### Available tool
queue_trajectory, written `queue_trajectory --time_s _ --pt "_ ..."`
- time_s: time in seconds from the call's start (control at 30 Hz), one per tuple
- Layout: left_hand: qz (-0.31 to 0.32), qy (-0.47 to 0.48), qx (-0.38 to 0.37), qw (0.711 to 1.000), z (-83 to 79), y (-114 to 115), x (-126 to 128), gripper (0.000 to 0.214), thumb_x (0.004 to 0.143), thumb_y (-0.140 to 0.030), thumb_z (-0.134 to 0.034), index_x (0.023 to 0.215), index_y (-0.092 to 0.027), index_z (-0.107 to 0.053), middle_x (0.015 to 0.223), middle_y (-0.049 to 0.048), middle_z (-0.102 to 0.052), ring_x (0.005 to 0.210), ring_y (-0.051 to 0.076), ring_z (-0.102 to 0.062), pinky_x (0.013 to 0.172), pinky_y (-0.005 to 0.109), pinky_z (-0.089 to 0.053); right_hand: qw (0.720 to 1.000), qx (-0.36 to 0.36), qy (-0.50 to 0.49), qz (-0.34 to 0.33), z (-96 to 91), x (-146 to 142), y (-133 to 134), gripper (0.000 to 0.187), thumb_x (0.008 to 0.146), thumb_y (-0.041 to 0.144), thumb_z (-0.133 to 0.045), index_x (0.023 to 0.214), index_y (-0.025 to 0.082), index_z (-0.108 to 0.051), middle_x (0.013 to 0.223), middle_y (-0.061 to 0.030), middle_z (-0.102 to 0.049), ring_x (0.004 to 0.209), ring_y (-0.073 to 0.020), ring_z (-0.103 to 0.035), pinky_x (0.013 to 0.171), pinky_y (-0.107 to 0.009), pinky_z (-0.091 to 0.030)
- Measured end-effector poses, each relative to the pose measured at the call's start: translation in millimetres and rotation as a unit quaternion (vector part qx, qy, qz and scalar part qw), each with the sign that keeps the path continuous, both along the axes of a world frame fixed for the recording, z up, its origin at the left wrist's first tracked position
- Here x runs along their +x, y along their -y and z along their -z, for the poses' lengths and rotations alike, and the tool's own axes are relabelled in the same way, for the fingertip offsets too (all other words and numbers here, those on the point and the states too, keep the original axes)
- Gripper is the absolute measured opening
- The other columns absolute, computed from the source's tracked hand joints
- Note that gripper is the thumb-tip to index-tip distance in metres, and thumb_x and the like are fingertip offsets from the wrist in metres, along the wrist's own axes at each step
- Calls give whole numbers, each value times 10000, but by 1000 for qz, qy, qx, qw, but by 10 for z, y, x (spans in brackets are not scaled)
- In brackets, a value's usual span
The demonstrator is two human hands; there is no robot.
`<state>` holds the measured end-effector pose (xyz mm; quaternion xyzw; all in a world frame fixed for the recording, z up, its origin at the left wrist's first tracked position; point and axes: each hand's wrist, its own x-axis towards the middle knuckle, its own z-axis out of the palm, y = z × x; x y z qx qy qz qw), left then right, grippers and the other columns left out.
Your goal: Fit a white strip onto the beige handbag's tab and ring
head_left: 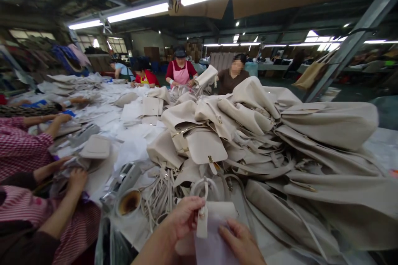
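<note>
At the bottom centre my left hand [186,217] is closed, thumb and fingertips pinching a thin cream strap. A cream hang tag [202,223] with a small metal fitting dangles from that strap. Beside it my right hand [241,238] is closed on a thin whitish sheet [209,238], thumb on top, its hidden fingers behind. The sheet partly covers a cream bag piece [222,208] between my hands. Just beyond lies a bunch of cream straps [160,194]. A cream bag flap [207,147] with a gold clasp rests above them on the pile.
A tall heap of cream bags [329,122] fills the table ahead and right. A brown-cored tape roll [129,202] and a grey tape dispenser [129,176] sit left. A co-worker's hands [76,178] handle another bag at far left. Several people work across the table.
</note>
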<state>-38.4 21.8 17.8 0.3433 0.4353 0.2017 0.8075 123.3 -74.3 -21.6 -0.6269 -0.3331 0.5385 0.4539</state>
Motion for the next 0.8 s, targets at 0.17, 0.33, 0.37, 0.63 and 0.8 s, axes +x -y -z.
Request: queue_trajectory --time_s 0.17,0.33,0.37,0.63,0.8 --pt "-26 -84 107 990 14 91 20 340 578 -437 -775 552 -201 -533 420 -72 -444 391 69 -290 440 255 -126 976 3 -207 63 -181 -117 -192 391 652 556 -783 682 175 -701 605 -9 -689 595 -191 -601 575 -272 -448" --pt "-31 -159 216 963 31 194 51 194 639 -305 -653 509 -202 -552 447 -60 -447 463 111 -354 504 264 -241 957 8 -261 126 -150 -178 -278 401 569 509 -869 686 158 -714 618 6 -691 594 -168 -592 595 -267 -488" --pt "-35 -164 222 960 47 202 57 184 641 -290 -640 508 -201 -550 459 -56 -450 478 116 -360 512 266 -247 959 7 -252 132 -127 -168 -284 406 549 505 -880 670 157 -708 618 11 -687 596 -165 -589 592 -264 -492" --pt "-46 -232 284 929 83 287 64 159 654 -258 -625 523 -193 -563 539 -26 -519 584 153 -460 563 280 -291 972 -8 -228 64 -4 -142 -285 516 614 588 -826 874 150 -742 764 -64 -767 794 -296 -725 729 -378 -570" --pt "-25 -281 313 907 -37 366 57 163 702 -270 -603 556 -198 -616 585 9 -583 625 184 -520 584 307 -292 983 -3 -179 32 50 -129 -286 565 548 473 -902 997 165 -751 850 -88 -798 880 -349 -738 805 -438 -579"
